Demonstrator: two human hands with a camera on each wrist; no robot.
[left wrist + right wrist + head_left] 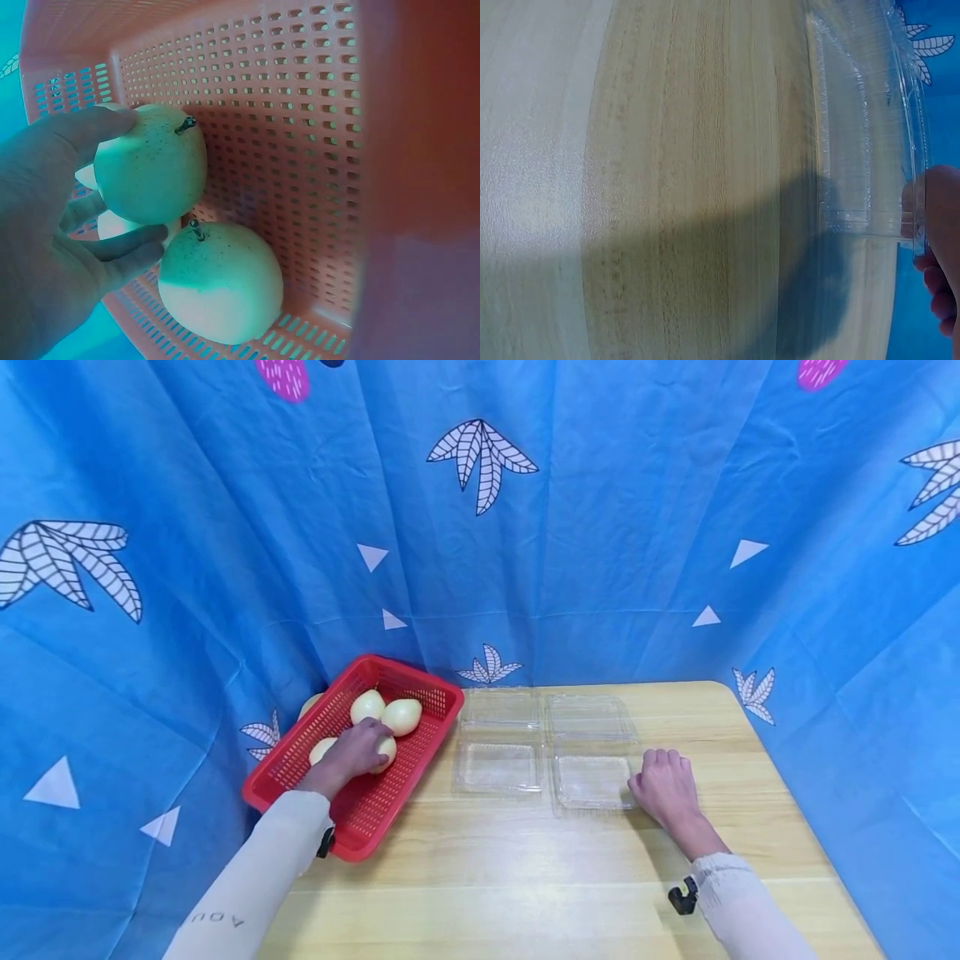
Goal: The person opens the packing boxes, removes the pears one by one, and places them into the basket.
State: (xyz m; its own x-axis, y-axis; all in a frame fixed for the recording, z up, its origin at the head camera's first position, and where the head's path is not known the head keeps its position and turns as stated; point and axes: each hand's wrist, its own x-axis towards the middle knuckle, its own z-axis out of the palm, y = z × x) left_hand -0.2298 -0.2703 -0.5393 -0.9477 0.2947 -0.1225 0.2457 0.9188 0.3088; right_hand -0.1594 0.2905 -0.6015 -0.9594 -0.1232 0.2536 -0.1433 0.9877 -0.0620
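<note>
In the head view, my left hand [357, 748] reaches into a red plastic basket [262, 789] at the left of the table. Its thumb and fingers grip a pale yellow pear [154, 169], stem showing, beside another pear [221, 285]. More pears, such as one [402, 717] toward the back, lie around the hand; some are partly hidden. Over at the right, my right hand [666, 789] pinches the edge of a clear plastic container [592, 781] between thumb and curled fingers. This container lies opened out, its other half farther back.
A second opened clear container [498, 768] lies between the basket and the right-hand container. All stand on a light wood table [480, 877]. A blue patterned curtain [600, 527] hangs close behind the table and along both sides.
</note>
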